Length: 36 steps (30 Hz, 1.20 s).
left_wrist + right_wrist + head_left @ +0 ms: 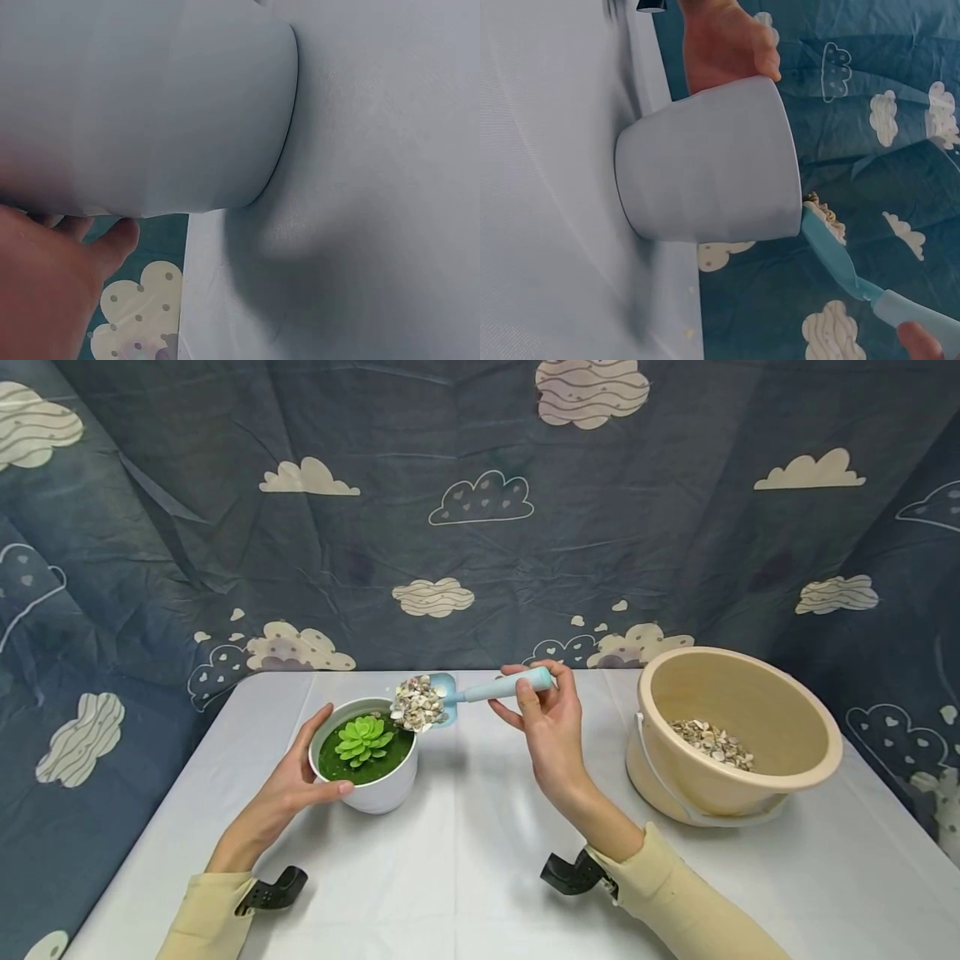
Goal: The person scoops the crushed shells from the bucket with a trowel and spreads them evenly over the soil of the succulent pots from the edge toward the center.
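Shovel [504,686] with gravel [417,703] is held at the rim of a white pot [382,795]

The white pot stands upright on the table [465,893], which has a white cover. In it there is a green succulent [363,741], placed on a green surface. The left hand [288,783] is bent around the pot at its left side: the thumb lies over the near rim, and the other fingers are at the far side of the rim.

The right hand [552,739] pinches the light blue handle of the shovel near its end, between thumb and fingers. The shovel is above the table, and its blade points toward the pot. The gravel, small and pale pieces, makes a heap on this blade. The heap reaches over the right part of the rim — whether the blade touches the rim, I cannot tell surely.

On the right side of the table, well apart from the pot, stands a beige bucket [663,781]. More pale pieces [711,744] lie inside, and its carrying handle [678,797] hangs down on the near side. Behind the table there is a dark blue cloth [487,556] with a pattern of clouds — some filled, some only outlined
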Available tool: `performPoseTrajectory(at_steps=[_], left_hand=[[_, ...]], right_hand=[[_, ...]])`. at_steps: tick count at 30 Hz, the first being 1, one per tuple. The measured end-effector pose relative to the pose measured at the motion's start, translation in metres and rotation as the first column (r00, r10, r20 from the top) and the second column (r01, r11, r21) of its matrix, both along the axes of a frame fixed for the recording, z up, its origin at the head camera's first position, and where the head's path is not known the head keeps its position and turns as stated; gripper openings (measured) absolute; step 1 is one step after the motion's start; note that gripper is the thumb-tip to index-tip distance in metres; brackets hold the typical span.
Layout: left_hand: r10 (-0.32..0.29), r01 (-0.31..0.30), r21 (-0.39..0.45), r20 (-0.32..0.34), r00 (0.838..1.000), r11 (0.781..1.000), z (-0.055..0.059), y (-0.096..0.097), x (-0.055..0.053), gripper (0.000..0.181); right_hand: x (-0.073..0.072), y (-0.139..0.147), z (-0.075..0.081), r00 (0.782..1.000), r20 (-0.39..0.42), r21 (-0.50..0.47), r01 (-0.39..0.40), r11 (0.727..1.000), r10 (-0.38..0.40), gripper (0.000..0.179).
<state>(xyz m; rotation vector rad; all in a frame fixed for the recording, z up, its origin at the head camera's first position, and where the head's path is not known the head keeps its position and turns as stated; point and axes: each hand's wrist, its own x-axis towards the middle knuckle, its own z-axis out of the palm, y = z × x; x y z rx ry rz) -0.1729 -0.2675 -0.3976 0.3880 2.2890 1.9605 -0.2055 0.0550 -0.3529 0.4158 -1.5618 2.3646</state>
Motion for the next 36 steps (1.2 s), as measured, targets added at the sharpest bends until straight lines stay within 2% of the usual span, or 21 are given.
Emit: performPoseTrajectory(at_steps=[10,19,36], left_hand=[[0.036,-0.037,-0.055,-0.01,0.999,0.998,-0.0004,0.0032,-0.0003,0.107],[0.026,-0.026,-0.068,-0.002,1.0,0.997,-0.0001,0.002,-0.001,0.106],[-0.024,0.024,0.015,0.005,1.0,1.0,-0.0001,-0.0004,0.0002,0.103]], right_hand=[[0.0022,-0.0014,0.0018,1.0,-0.018,0.022,0.006,1.0,-0.005,0.024],[0.0,-0.001,0.0008,1.0,-0.024,0.014,0.008,1.0,-0.008,0.024],[-0.0013,-0.001,-0.0006,1.0,-0.004,0.014,0.0,1.0,0.001,0.023]])
